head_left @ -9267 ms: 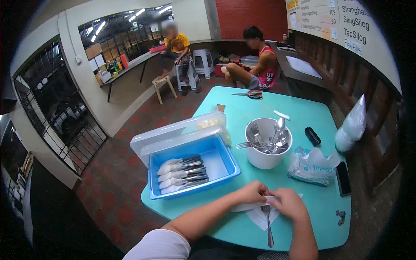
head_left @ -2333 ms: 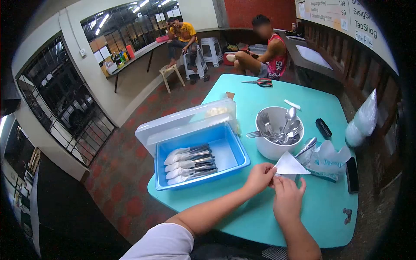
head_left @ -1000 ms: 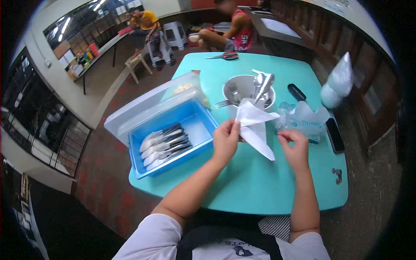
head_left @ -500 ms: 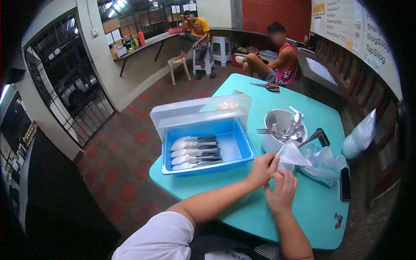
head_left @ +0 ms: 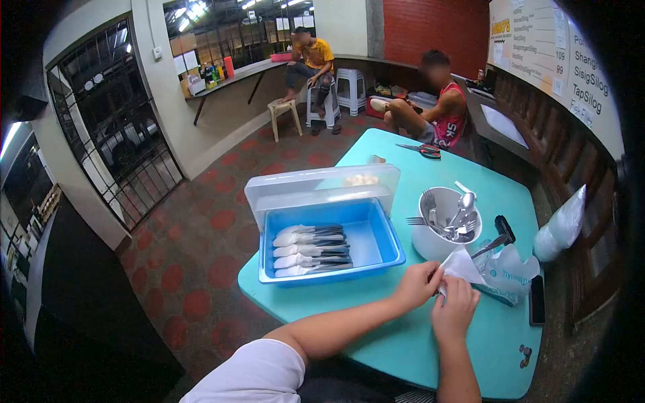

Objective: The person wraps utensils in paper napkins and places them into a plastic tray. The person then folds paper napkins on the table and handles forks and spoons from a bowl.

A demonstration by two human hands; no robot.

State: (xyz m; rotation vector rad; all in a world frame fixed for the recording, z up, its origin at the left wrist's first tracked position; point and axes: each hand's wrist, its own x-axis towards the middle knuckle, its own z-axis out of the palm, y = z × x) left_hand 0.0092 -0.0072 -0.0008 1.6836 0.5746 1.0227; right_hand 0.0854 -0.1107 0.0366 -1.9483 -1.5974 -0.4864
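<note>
Wht. folded napkin pinched btwn. L hand & R hand, metal utensil jutting fwd.-R.

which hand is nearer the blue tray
Left. The left hand is close to the near right corner of the blue tray; the right hand is farther to the right.

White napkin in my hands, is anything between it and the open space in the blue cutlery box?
Only your left hand, holding the white napkin, and the rim of the blue cutlery box. The translucent lid stands upright along the far side; the white bucket sits farther back, beside the path.
</note>
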